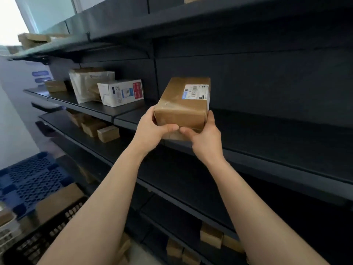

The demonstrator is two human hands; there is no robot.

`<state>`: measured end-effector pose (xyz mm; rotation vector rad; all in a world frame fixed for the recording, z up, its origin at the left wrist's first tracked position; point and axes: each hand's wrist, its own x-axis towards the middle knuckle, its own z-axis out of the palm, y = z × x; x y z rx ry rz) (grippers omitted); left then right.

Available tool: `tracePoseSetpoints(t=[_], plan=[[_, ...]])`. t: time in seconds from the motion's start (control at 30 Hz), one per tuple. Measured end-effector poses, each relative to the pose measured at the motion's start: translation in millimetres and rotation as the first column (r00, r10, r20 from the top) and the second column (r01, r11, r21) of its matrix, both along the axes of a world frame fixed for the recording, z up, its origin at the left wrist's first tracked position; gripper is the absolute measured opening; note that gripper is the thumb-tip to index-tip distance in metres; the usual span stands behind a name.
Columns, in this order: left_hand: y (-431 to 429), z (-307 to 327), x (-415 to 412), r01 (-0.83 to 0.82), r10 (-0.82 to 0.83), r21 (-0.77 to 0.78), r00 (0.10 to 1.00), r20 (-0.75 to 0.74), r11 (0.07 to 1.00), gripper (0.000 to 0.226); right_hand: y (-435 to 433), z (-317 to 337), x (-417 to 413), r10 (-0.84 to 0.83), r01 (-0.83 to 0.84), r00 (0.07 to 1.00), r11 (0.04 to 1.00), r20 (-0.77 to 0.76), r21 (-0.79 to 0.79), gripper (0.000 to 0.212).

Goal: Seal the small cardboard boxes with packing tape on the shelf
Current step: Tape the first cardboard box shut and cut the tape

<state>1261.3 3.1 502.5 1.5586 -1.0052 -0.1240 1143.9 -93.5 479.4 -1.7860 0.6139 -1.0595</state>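
Note:
A brown cardboard box point(181, 104) with glossy tape over it and a white shipping label on top sits at the front edge of a dark metal shelf point(267, 150). My left hand point(152, 127) grips its near left corner, thumb along the bottom edge of the front face. My right hand point(204, 134) grips the near right corner, thumb meeting the left thumb under the front face. No tape roll is in view.
Further left on the same shelf stand a white printed box point(122, 92), a plastic-wrapped parcel point(87, 85) and a small brown box point(55, 86). Several small cardboard boxes point(101, 129) lie on lower shelves. A blue pallet point(32, 178) and a black crate point(44, 236) sit on the floor at left.

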Motion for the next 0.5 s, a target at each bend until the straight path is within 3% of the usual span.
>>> tracePoseSetpoints(t=[0.3, 0.5], plan=[[-34.9, 12.7, 173.4, 0.143, -0.140, 0.089, 0.989, -0.046, 0.986, 0.061, -9.4, 9.6, 157.7, -0.185, 0.188, 0.980, 0.982, -0.077, 0.022, 0.082], [-59.1, 5.7, 248.2, 0.235, -0.225, 0.133, 0.971, -0.087, 0.963, 0.055, -23.9, 10.1, 227.0, -0.246, 0.260, 0.943, 0.965, -0.223, 0.038, 0.095]])
